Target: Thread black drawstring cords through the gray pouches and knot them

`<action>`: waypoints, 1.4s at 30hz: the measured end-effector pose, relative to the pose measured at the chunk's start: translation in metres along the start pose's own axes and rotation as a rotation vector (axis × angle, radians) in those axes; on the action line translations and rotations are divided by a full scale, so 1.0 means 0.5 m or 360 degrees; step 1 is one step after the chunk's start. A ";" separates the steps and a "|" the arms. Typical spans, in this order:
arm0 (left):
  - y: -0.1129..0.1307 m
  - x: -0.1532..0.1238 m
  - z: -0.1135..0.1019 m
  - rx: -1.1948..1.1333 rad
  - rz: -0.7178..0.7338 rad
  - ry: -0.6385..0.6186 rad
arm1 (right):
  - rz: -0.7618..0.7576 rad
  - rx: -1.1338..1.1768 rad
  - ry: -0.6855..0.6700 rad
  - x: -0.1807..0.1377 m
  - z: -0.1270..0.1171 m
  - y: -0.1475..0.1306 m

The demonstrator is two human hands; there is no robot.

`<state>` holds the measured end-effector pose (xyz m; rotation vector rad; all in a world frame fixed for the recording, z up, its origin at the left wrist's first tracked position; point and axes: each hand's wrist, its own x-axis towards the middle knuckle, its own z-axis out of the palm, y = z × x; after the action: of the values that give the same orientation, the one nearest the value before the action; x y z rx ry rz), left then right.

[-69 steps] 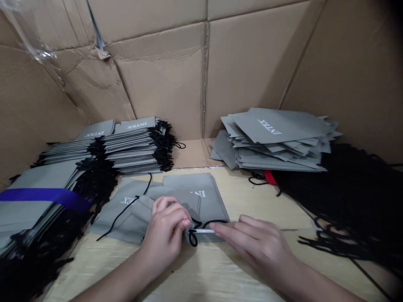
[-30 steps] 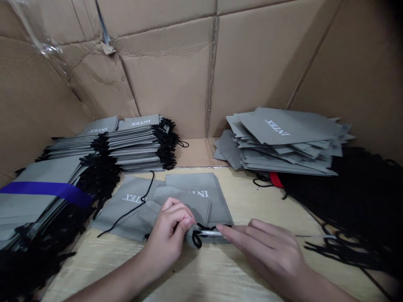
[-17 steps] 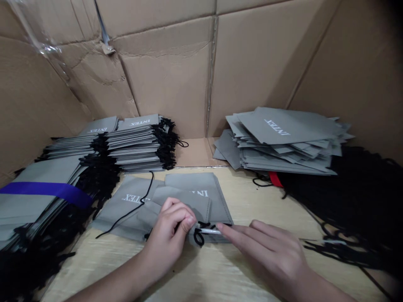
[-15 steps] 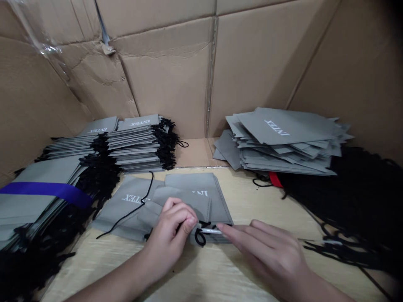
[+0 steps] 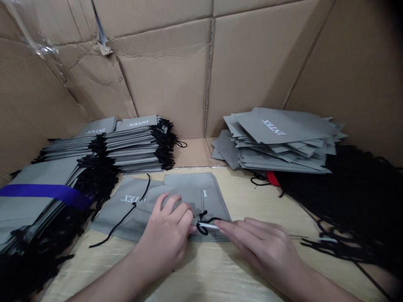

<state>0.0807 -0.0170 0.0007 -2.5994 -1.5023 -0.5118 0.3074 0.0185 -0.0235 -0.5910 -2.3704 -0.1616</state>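
My left hand (image 5: 171,226) is closed on the top edge of a grey fabric pouch (image 5: 185,196), its thumb hidden beneath. In my right hand (image 5: 261,241) a thin silver rod (image 5: 208,225) is pinched between the fingertips, its far end at the pouch's edge beside my left fingers. A black cord (image 5: 204,216) loops around the rod there. Under the pouch lie more grey pouches (image 5: 217,207) with white lettering. Another black cord (image 5: 115,226) lies across the pouch (image 5: 110,209) on the left.
Stacks of corded grey pouches (image 5: 132,144) stand at the back left. A purple band (image 5: 47,192) wraps a nearer bundle. At the right, loose grey pouches (image 5: 292,126) are piled beside a heap of black cords (image 5: 340,193) with a red tie (image 5: 272,178). Cardboard walls (image 5: 166,75) enclose the surface.
My left hand has turned over, knuckles up, and grips the pouch's edge close to the rod. The rod's end has reached that edge; the cord loop has shifted with it.
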 end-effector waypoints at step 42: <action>0.000 0.004 0.002 -0.0115 -0.0019 -0.0044 | 0.0323 0.0153 0.0239 0.023 0.009 -0.015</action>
<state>0.0820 -0.0152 0.0005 -2.6638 -1.5369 -0.5431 0.2937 0.0170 -0.0193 -0.7416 -2.1454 -0.0010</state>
